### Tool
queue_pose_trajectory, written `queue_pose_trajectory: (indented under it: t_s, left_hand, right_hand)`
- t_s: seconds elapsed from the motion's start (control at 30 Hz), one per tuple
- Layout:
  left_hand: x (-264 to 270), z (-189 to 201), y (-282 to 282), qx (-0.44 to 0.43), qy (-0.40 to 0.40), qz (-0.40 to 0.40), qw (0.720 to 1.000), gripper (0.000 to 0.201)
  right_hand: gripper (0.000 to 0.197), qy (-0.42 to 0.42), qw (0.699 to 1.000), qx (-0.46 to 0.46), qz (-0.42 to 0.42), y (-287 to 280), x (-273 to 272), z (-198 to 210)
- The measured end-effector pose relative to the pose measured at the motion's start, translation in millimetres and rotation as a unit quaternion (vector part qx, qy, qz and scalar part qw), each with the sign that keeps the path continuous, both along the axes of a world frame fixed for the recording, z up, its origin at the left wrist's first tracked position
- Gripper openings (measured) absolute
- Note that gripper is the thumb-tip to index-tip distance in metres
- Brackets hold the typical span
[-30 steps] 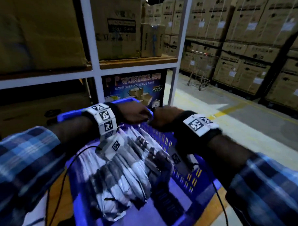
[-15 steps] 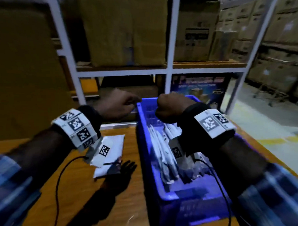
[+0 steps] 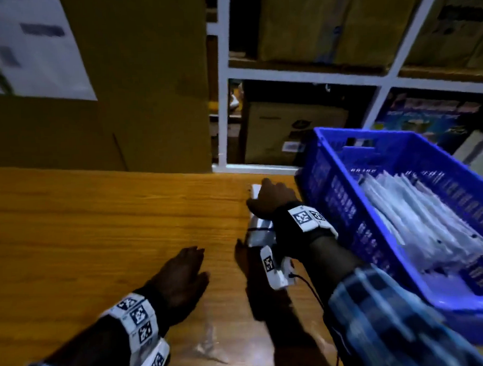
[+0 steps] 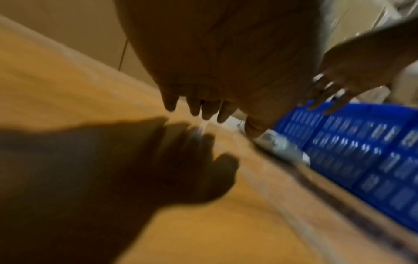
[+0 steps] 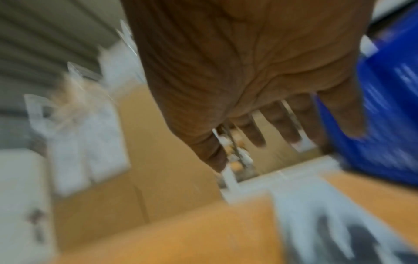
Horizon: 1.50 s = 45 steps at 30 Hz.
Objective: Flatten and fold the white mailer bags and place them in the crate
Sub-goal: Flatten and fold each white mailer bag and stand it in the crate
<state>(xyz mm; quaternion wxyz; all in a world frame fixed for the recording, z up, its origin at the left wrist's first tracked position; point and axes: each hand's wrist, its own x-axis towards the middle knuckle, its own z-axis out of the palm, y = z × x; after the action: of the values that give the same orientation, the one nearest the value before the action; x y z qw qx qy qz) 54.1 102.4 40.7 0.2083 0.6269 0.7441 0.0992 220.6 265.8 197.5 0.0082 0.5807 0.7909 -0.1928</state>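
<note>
Right hand [image 3: 273, 199] is reaching, fingers spread, over mailer bag [image 3: 260, 231] beside crate [image 3: 335, 203]. Left hand [image 3: 183, 276] is hovering relaxed, empty. Advise pressing flat before folding.

Readable text: I can make out none.
Blue plastic crate [image 3: 346, 195] wall: white print, blurred.
Brown cardboard boxes [image 3: 293, 130]: labels illegible.

Bare tabletop [image 3: 98, 230] left of crate [image 3: 332, 201]
</note>
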Motion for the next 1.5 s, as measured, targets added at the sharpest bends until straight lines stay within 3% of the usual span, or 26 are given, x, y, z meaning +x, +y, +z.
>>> queue_pose_trajectory:
  t_s: [0.17,0.23,0.3,0.57,0.67,0.83,0.93,1.03,1.1,1.17,1.33,1.43,1.5]
  left_hand:
    - [-25.4,-26.9,-24.4,-0.018,0.085,-0.034,0.996,0.083]
    - [-27.6,-32.4,-30.7,0.008,0.112,-0.041,0.993,0.077]
    - [-27.8,-35.4,-35.2,-0.037,0.127,-0.038,0.990,0.067]
    - [-24.3,-41.5,-39.9,0.021,0.153,-0.037,0.987,0.067]
    - [-21.8,-41.4,-40.9,0.031,0.153,-0.030,0.987,0.067]
    - [-20.0,-39.9,-43.5,0.052,0.139,-0.026,0.989,0.066]
    - [-20.8,-39.9,-47.6,0.054,0.099,-0.013,0.994,0.067]
    - [-16.9,-40.5,-56.3,0.121,0.002,0.058,0.991,0.084]
    - [-11.6,-36.9,-64.0,0.140,-0.092,0.107,0.980,0.083]
    - [-1.8,-30.0,-72.2,0.175,-0.121,0.115,0.970,0.075]
    - [18.8,-31.0,-85.0,0.191,-0.093,0.120,0.970,0.073]
    - [24.5,-35.8,-85.3,0.191,-0.085,0.132,0.969,0.079]
    - [24.4,-34.6,-81.8,0.196,-0.038,0.090,0.976,0.073]
  right_hand:
    - [0.089,-0.046,0.993,-0.019,-0.104,22.9,-25.2,-80.1]
    - [0.093,-0.039,0.989,-0.032,-0.141,25.4,-29.9,-104.2]
    - [0.093,-0.024,0.984,-0.033,-0.171,27.5,-32.0,-123.6]
    - [0.074,-0.022,0.980,0.050,-0.189,32.8,-34.7,-131.5]
    - [0.078,-0.009,0.988,0.054,-0.144,31.9,-34.4,-118.1]
    - [0.071,0.102,0.994,0.041,-0.001,-20.3,-34.9,-73.9]
    - [0.072,0.020,0.987,0.135,0.088,-61.7,-21.8,-81.5]
    - [0.069,-0.040,0.978,0.137,0.152,-90.8,-2.9,-106.8]
    - [0.084,-0.048,0.968,0.142,0.200,-103.7,7.3,-121.5]
    - [0.095,-0.040,0.959,0.129,0.248,-114.8,12.5,-128.7]
    - [0.096,0.013,0.947,0.062,0.314,-141.4,5.8,-126.4]
    - [0.070,0.071,0.947,0.086,0.303,-151.4,-7.4,-137.2]
    - [0.061,0.087,0.944,0.128,0.293,-155.5,-12.0,-146.3]
